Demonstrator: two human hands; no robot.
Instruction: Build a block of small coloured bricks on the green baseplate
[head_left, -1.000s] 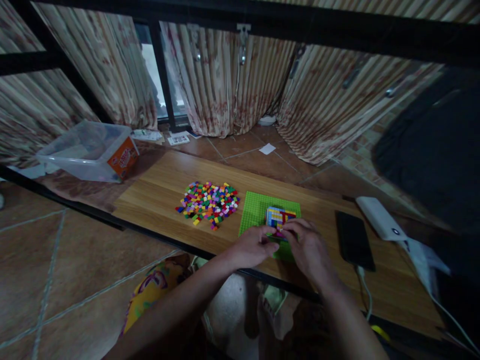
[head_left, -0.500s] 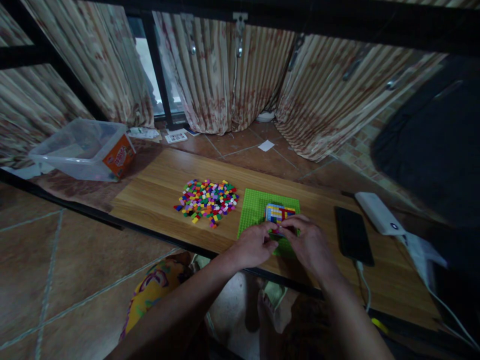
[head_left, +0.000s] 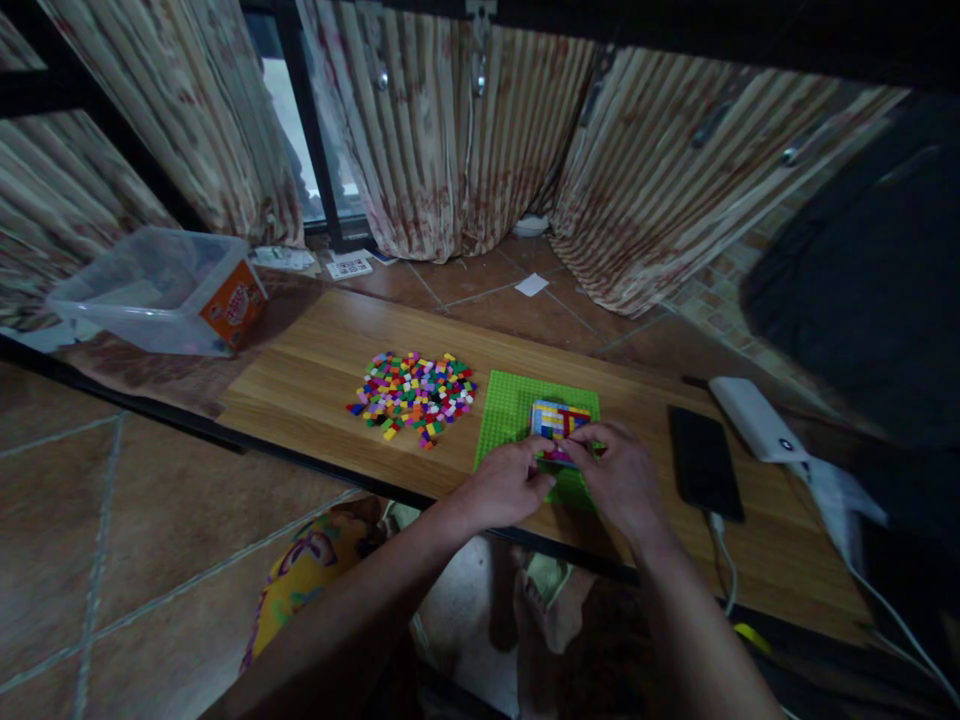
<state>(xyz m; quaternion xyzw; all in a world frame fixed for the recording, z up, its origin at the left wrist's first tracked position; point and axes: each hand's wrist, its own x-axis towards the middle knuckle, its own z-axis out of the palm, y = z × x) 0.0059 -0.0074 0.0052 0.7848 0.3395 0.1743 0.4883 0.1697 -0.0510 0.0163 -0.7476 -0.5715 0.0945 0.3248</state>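
A green studded baseplate (head_left: 506, 400) lies on the wooden board, with a small build of toy bricks (head_left: 551, 417) in yellow, red, blue and white on it. My left hand (head_left: 514, 482) is closed at the build's near left edge, fingertips on it. From the right, my right hand (head_left: 619, 475) curls in, thumb and finger pinched on the same near edge. Pink and red bricks show between the fingertips. My fingers hide part of the build's near side, and any single brick in them is too small to make out.
Left of the baseplate is a loose pile of small coloured bricks (head_left: 416, 395). A clear plastic tub (head_left: 150, 300) with an orange label stands at the far left. To the right lie a black phone (head_left: 703, 460) on a white cable and a white power bank (head_left: 754, 418).
The whole view has shifted slightly. My right fingers have drawn back a little to the right from the left fingertips, and more of the pink bricks shows between them.
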